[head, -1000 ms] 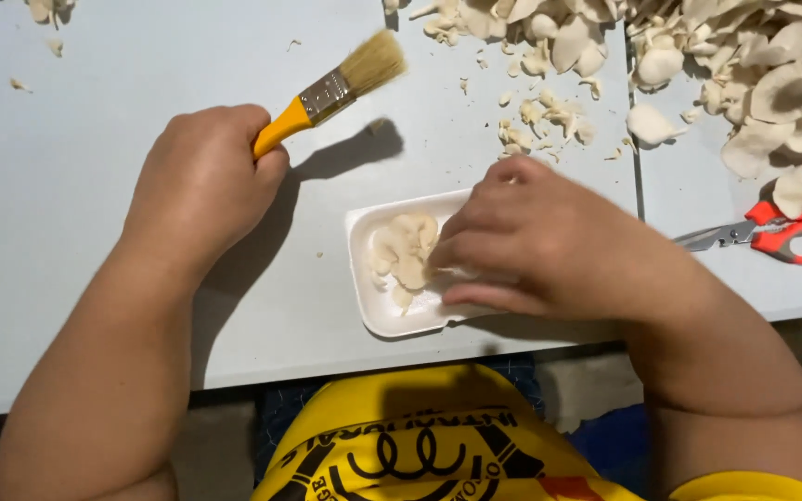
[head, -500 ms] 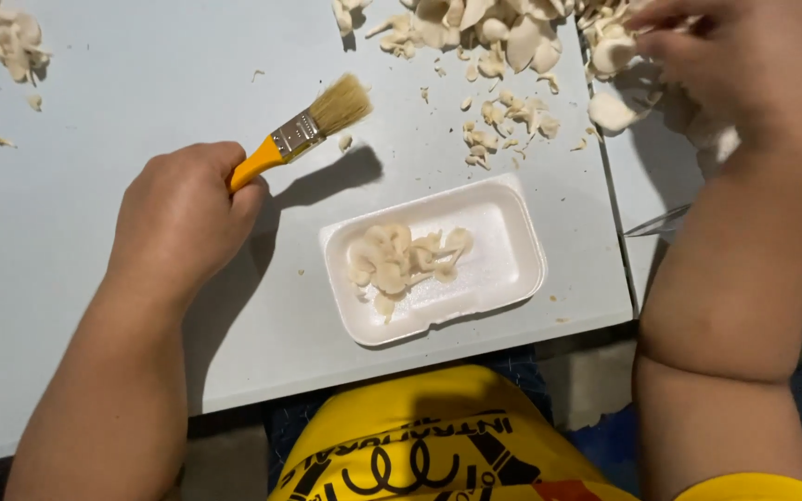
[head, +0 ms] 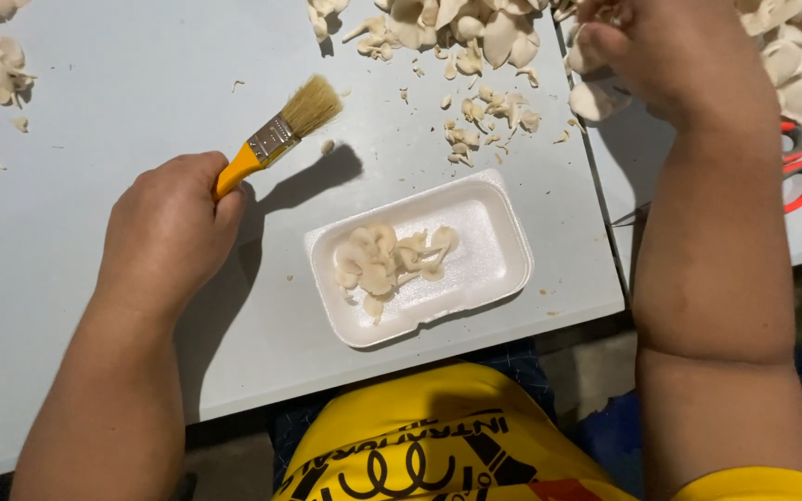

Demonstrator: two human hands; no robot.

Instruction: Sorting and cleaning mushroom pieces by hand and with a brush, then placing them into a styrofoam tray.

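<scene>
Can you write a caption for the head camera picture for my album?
Left hand grips a paintbrush; right hand reaches into mushrooms above a foam tray.

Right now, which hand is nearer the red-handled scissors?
The right hand. It reaches into the mushroom pile at the table's far edge, just left of the scissors, which its forearm partly covers. The left hand is far across the table, holding the paintbrush.

Left hand [head: 171, 232] in a closed grip, knuckles up; right hand [head: 670, 51] far forward, fingers curled.
</scene>
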